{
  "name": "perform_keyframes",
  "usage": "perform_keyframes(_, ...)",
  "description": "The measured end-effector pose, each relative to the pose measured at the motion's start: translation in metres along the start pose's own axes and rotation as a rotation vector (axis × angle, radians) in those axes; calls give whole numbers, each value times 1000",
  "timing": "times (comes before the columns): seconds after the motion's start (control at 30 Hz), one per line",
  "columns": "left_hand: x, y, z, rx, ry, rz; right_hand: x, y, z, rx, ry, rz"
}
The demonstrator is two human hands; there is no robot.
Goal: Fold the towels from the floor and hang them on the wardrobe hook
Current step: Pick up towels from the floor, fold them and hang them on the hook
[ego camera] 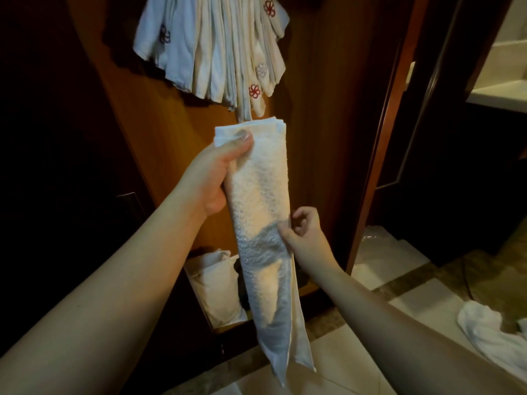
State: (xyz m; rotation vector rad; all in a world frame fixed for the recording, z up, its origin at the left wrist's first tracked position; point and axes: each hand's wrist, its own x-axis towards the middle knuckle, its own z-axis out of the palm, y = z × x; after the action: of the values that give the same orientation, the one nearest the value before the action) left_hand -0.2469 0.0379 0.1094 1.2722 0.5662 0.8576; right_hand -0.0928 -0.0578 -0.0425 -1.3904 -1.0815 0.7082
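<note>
- The wardrobe [176,115] is seen as the largest holder: a fan of folded towels [216,49], some with red embroidered marks, is hung high on its wooden panel; the hook itself is hidden by cloth.
- A low compartment [205,303] at the wardrobe's foot is filled with pale folded cloth or bags; which cannot be told.
- The folded towel [262,223] is held upright just below the hung bundle. It is judged soft, light and limp, its terry pile offering grip; the top fold is best held so the layers stay together.
- A crumpled towel [490,334] is left on the floor tiles.
- The top end is clamped under the left hand [211,178] by thumb against fingers.
- The right edge is pinched at mid-length by the right hand [305,238].
</note>
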Motion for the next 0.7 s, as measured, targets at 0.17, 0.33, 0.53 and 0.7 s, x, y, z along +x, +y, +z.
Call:
perform_keyframes(0.17, 4, 11, 6, -1, -33, 42, -2, -9, 5, -143, 21, -104)
perform_keyframes(0.33, 3, 22, 7, 49, -53, 40, 2, -27, -1, -286, -2, -145)
perform_keyframes(0.53, 2, 43, 2, 16, -80, 49, 1, -42, -9, -140, -65, -99)
perform_keyframes(0.7, 2, 55, 4, -81, -60, 40, -6, -53, -2, 129, -19, -53)
